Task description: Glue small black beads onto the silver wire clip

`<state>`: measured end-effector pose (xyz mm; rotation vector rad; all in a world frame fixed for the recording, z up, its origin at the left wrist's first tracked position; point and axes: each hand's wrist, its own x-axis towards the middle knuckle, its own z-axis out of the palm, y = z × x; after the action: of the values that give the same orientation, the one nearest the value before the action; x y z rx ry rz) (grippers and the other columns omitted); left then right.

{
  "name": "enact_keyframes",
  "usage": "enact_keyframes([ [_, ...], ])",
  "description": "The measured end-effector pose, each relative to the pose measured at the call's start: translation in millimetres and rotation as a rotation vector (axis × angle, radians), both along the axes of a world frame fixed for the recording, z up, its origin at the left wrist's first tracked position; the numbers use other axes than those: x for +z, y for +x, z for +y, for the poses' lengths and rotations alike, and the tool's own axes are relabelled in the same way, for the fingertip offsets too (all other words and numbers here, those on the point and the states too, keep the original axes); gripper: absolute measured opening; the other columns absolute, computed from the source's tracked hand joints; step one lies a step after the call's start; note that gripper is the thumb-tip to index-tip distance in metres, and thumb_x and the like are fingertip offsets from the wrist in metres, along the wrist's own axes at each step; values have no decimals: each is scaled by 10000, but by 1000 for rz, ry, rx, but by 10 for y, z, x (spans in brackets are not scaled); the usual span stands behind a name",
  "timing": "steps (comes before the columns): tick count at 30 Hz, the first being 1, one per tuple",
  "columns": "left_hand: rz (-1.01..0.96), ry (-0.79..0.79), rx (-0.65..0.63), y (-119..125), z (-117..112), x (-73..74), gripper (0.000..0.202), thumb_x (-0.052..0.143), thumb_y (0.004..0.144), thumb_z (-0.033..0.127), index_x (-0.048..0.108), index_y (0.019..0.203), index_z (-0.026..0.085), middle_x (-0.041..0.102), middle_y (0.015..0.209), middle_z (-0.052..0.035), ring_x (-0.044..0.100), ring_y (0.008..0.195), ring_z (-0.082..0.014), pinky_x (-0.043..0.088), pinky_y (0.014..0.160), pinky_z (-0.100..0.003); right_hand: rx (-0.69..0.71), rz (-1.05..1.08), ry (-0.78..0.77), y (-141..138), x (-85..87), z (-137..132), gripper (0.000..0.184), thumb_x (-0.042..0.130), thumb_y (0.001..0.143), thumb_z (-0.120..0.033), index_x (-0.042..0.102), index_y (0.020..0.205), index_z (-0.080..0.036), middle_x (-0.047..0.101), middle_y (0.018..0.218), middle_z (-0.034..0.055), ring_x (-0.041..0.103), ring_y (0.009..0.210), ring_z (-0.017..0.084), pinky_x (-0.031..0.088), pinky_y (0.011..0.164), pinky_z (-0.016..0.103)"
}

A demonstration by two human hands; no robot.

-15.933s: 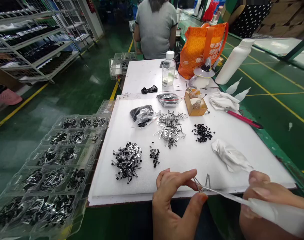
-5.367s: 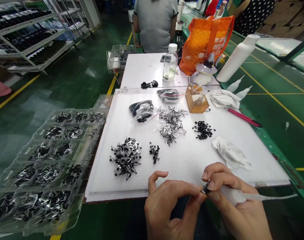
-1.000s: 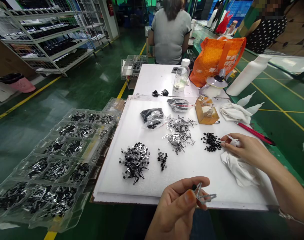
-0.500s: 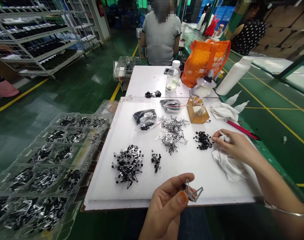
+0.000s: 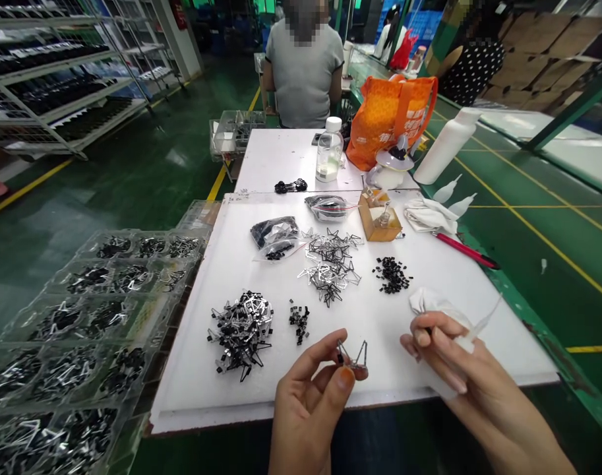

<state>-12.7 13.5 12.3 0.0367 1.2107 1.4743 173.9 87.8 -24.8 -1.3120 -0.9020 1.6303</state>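
My left hand (image 5: 313, 396) is closed at the near edge of the board, pinching a bent metal wire clip (image 5: 356, 356) between thumb and fingers. A small black piece shows at the clip's left end. My right hand (image 5: 469, 376) is closed around a small white dropper bottle, whose thin pale nozzle (image 5: 487, 318) points up and right. Its thumb and forefinger meet; a small dark bit seems to be between them, too small to name. A white cloth (image 5: 436, 305) lies just behind this hand. Farther off is a heap of small black caps (image 5: 392, 275).
Bare wire clips (image 5: 330, 267) lie mid-board, with a pile of capped clips (image 5: 241, 333) and a few loose black pieces (image 5: 299, 320) to the left. Plastic bags (image 5: 275, 237), a yellowish box (image 5: 380, 224) and a red pen (image 5: 466, 251) lie behind. Compartment trays (image 5: 83, 316) stand left.
My right hand has come from beside the black caps toward me, nearer the left hand, with the dropper bottle's nozzle now showing. The left hand has raised the wire clip slightly. The view has shifted right.
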Motion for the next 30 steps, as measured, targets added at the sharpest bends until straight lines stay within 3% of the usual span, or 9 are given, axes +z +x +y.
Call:
enact_keyframes([
  [3, 31, 0, 12, 19, -4, 16, 431, 1044, 553, 441, 893, 928, 288, 767, 822, -10, 764, 729, -91, 616, 744, -101, 18, 222, -178, -81, 10, -202, 399, 919, 740, -477, 732, 993, -233, 669, 844, -5, 304, 477, -19, 570, 694, 218],
  [7, 67, -6, 34, 53, -12, 49, 421, 1042, 554, 443, 891, 922, 304, 766, 799, 8, 776, 733, -91, 617, 743, -91, -1, 298, -213, -166, 43, -315, 369, 921, 739, -462, 720, 965, -250, 683, 862, -9, 313, 456, -35, 538, 619, 173],
  [10, 93, -8, 49, 90, -18, 80, 417, 1037, 567, 445, 888, 930, 302, 766, 778, 13, 781, 737, -89, 610, 740, -80, -50, 315, -167, -193, 46, -341, 332, 936, 728, -413, 710, 919, -263, 625, 733, -47, 321, 449, -41, 582, 710, 176],
  [13, 145, -3, 69, 121, -36, 86, 416, 1026, 587, 454, 887, 947, 299, 757, 799, 15, 784, 741, -92, 609, 725, -81, 21, 315, -155, -203, 53, -345, 259, 891, 798, -411, 722, 948, -286, 635, 723, -42, 402, 477, -34, 586, 777, 166],
  [19, 351, 75, 2, 140, -117, -21, 271, 909, 791, 383, 878, 1049, 306, 732, 879, -15, 798, 828, -135, 619, 790, -136, 56, 265, 0, -294, 112, -361, 226, 860, 831, -436, 734, 927, -275, 705, 780, -11, 377, 429, -42, 433, 507, 73],
  [22, 480, 141, 8, 167, -147, -67, 217, 822, 882, 298, 863, 1088, 351, 710, 923, 3, 781, 874, -101, 598, 832, -106, 48, 203, 74, -343, 81, -388, 210, 858, 835, -399, 731, 905, -248, 720, 787, 19, 406, 431, -9, 368, 427, 87],
  [30, 741, 257, 94, 278, -148, -89, 284, 753, 941, 198, 839, 1144, 376, 691, 892, 20, 709, 836, -44, 561, 809, -55, -112, 73, 286, -506, 114, -426, 146, 865, 821, -312, 745, 804, -229, 724, 773, 33, 462, 424, 14, 422, 415, 94],
])
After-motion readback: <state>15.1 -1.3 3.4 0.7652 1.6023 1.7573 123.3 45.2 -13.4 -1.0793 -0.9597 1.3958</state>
